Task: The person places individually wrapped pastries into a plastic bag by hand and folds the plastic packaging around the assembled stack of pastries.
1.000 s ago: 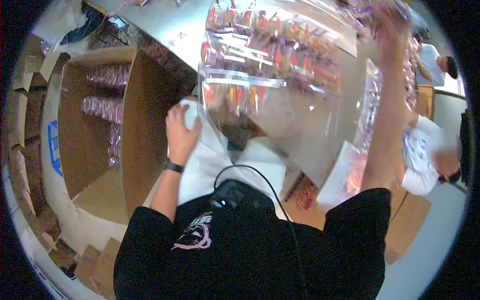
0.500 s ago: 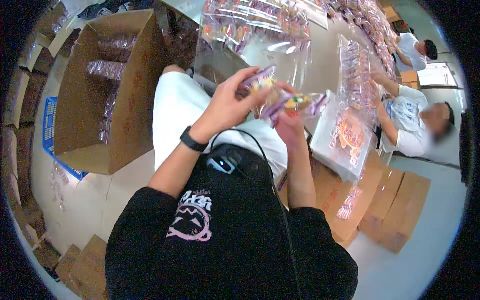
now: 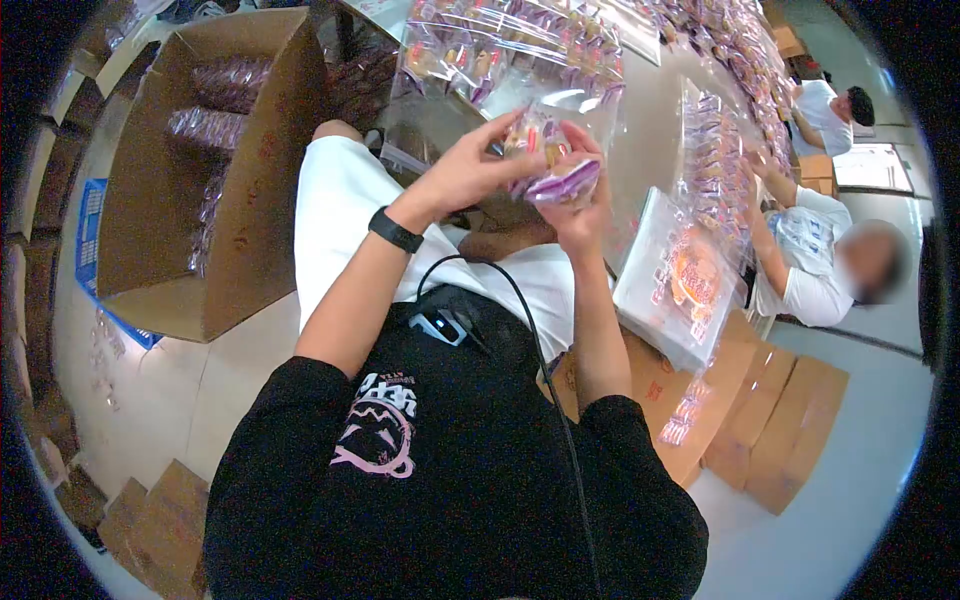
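Note:
In front of my lap, my left hand (image 3: 470, 168) and my right hand (image 3: 582, 222) meet around several small snack packets (image 3: 553, 180) in clear and purple wrapping. Fingers of both hands are closed on them; the exact number is hidden. Just beyond, a large clear plastic bag (image 3: 590, 95) lies over the table edge, with rows of similar packets (image 3: 520, 35) in it. To the right is a stack of clear printed bags (image 3: 668, 285) with orange markings.
A tall open cardboard box (image 3: 265, 190) with packets inside stands at left, in a blue crate (image 3: 92, 235). More cartons (image 3: 790, 430) sit at lower right. A co-worker (image 3: 805, 250) sits at right beside another filled bag (image 3: 715, 165); a second person (image 3: 822, 115) is farther back.
The packets, held apart in my two hands before, are now gathered together between them. My right hand has turned upward and moved closer to my left.

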A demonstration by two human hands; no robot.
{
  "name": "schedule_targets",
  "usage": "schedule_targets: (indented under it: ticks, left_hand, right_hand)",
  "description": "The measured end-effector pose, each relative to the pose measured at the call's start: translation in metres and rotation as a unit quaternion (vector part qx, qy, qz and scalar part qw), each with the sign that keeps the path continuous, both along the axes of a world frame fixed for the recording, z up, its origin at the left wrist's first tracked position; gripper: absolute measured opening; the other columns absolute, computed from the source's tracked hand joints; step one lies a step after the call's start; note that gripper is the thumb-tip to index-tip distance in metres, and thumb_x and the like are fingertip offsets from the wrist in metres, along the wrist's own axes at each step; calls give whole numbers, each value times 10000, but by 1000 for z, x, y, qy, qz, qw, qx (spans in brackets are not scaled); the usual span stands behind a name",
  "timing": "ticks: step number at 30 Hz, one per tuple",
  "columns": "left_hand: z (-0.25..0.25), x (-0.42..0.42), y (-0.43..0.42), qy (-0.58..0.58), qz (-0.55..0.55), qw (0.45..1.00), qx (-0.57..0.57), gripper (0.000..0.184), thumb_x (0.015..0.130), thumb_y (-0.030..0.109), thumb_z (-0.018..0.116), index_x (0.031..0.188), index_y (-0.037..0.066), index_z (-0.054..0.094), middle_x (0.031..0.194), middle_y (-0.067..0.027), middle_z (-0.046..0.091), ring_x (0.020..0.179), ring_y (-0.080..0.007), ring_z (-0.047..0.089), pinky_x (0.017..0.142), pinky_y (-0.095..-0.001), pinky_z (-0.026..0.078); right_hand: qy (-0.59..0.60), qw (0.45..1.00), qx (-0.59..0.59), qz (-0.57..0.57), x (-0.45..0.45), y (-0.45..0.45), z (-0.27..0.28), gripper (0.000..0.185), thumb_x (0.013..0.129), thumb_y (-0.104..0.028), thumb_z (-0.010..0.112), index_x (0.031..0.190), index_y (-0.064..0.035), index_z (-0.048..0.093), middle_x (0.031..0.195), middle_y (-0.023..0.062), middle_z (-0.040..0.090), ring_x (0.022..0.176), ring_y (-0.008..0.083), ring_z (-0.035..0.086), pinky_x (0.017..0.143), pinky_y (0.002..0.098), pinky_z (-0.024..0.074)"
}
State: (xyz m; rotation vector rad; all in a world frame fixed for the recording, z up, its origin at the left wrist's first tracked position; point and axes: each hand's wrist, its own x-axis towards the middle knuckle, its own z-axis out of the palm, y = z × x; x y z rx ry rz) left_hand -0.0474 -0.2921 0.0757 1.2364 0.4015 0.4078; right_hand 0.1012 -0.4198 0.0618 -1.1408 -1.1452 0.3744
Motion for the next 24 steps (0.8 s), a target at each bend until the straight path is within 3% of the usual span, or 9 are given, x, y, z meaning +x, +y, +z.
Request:
schedule_targets:
  ticks: [1, 2, 5, 7, 10, 13, 16, 17, 24]
  left_hand:
    - [-2, -1, -2, -5, -21, 1000, -10, 791, 942, 188, 790, 1600, 31, 382, 1427, -124, 591, 1212, -143, 609, 1025, -322, 513]
    - [3, -1, -5, -19, 12, 997, 75, 806, 942, 178, 788, 1607, 24, 360, 1440, -140, 578, 1193, -163, 626, 1018, -322, 520]
    - [-21, 10, -7, -18, 103, 994, -36, 888, 938, 190, 791, 1633, 13, 267, 1444, -159, 570, 1186, -206, 641, 1020, -334, 523]
    - [-26, 17, -2, 3, 102, 991, -88, 929, 935, 202, 796, 1640, 7, 223, 1443, -178, 567, 1213, -226, 632, 1027, -345, 520]
    - [-42, 22, -7, 106, 168, 938, 284, 948, 929, 224, 806, 1636, 7, 214, 1441, -187, 560, 1280, -247, 588, 1049, -366, 509]
    - [-9, 24, -19, 65, 162, 985, 19, 924, 917, 254, 821, 1618, 3, 273, 1454, -190, 536, 1314, -263, 555, 1073, -391, 490]
    - [-18, 23, -19, 25, 124, 978, 163, 1011, 851, 381, 861, 1572, -73, 316, 1407, -275, 527, 1352, -361, 534, 1123, -429, 444]
    - [-13, 18, -16, 50, 108, 968, 220, 1061, 837, 341, 887, 1625, -3, 263, 1505, -225, 470, 1333, -303, 542, 1093, -420, 466]
    - [-12, 24, -17, 135, 172, 921, 321, 1170, 742, 396, 908, 1622, 1, 246, 1440, -293, 463, 1233, -468, 586, 1021, -477, 521]
  right_hand:
    - [-55, 998, 13, 7, 7, 1, -7, 592, 790, -278, 881, 1266, -87, 584, 1517, 175, 487, 1441, 367, 463, 1213, 518, 353]
    - [46, 999, 15, 19, 11, 0, -13, 575, 801, -274, 869, 1268, -100, 582, 1531, 179, 470, 1454, 373, 444, 1217, 527, 348]
    - [299, 948, 78, 74, 4, -1, -10, 523, 819, -222, 829, 1270, -138, 579, 1586, 197, 403, 1516, 391, 341, 1236, 563, 332]
    - [321, 938, 88, 96, 2, -4, -2, 502, 824, -225, 827, 1255, -140, 583, 1603, 196, 380, 1530, 390, 313, 1235, 563, 334]
    - [339, 933, 96, 71, 1, -5, -8, 513, 822, -240, 834, 1249, -136, 568, 1613, 199, 362, 1530, 389, 312, 1234, 555, 337]
    - [263, 960, 91, 6, -2, 6, -12, 564, 781, -192, 756, 1302, -119, 554, 1620, 228, 346, 1534, 399, 308, 1238, 554, 321]
    - [229, 972, 40, -43, -9, 8, -16, 610, 755, -156, 706, 1337, -82, 538, 1630, 257, 328, 1529, 393, 325, 1244, 554, 295]
    - [239, 970, 39, -29, -12, 8, -14, 610, 759, -169, 705, 1338, -77, 534, 1634, 268, 324, 1527, 392, 331, 1245, 553, 292]
    - [353, 930, 67, 83, -7, 2, -29, 606, 785, -267, 690, 1356, -96, 582, 1612, 324, 354, 1527, 434, 321, 1255, 533, 271]
